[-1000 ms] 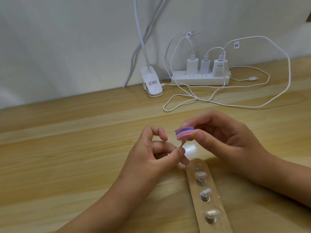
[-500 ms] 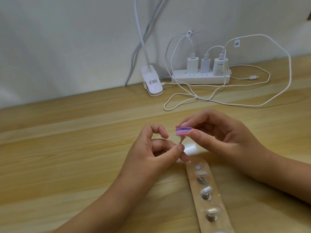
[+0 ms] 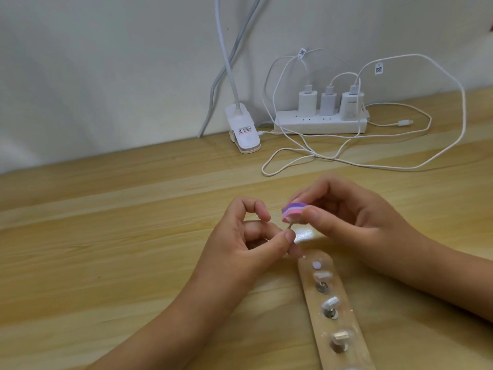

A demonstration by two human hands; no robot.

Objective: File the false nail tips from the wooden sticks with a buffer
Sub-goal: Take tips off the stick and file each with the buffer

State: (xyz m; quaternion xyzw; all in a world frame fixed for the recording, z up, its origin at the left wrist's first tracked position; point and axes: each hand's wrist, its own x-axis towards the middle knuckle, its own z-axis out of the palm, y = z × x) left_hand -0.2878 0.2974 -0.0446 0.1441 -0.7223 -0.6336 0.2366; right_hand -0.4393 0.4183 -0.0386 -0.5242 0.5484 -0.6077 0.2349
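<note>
Left grip [image 3: 248, 236] pinches a small nail tip [image 3: 290, 227] by its stem, just beyond the wooden stick [image 3: 344, 311]. The right grip [image 3: 346, 217] pinches the pink-purple buffer [image 3: 293, 210] onto it, tilted slightly steeper than half a second ago. Wide bench [image 3: 106, 263] stretches left; cables [image 3: 346, 161] and power strip [image 3: 320, 124] sit beyond, by the wall.
</note>
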